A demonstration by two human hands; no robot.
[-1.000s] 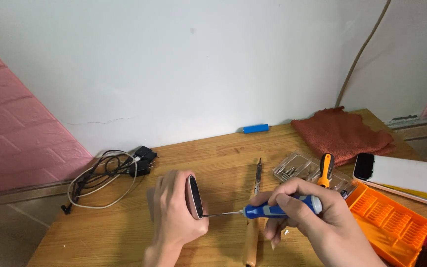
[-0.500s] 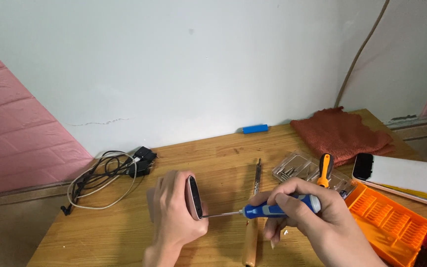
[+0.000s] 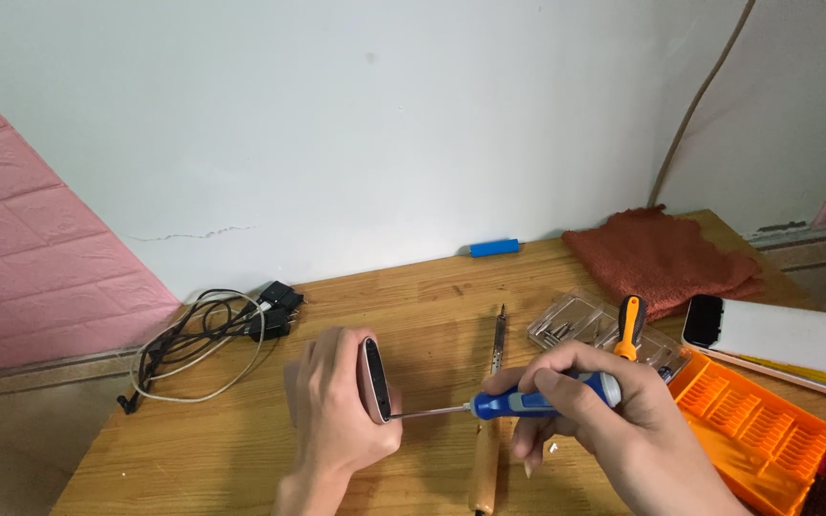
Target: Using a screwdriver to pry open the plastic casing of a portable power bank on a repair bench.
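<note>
On the tabletop (image 3: pixel 432 296) the left hand (image 3: pixel 336 416) holds a small flat device (image 3: pixel 374 379) on its edge. To its right, the right hand (image 3: pixel 604 420) has its grip on a screwdriver (image 3: pixel 518 403), and the tip touches the device's end. Under the screwdriver lies a soldering iron (image 3: pixel 489 420), pointing away toward the wall. A bundle of cables (image 3: pixel 207 330) lies far left. A small bar (image 3: pixel 494 248) lies at the back by the wall. A cloth (image 3: pixel 662 258) sits back right. A clear case (image 3: pixel 576 330) lies before the cloth, with a second screwdriver (image 3: pixel 630 325) on it. A tray (image 3: pixel 767 430) sits far right, and a power bank (image 3: pixel 776 334) lies behind it.
</note>
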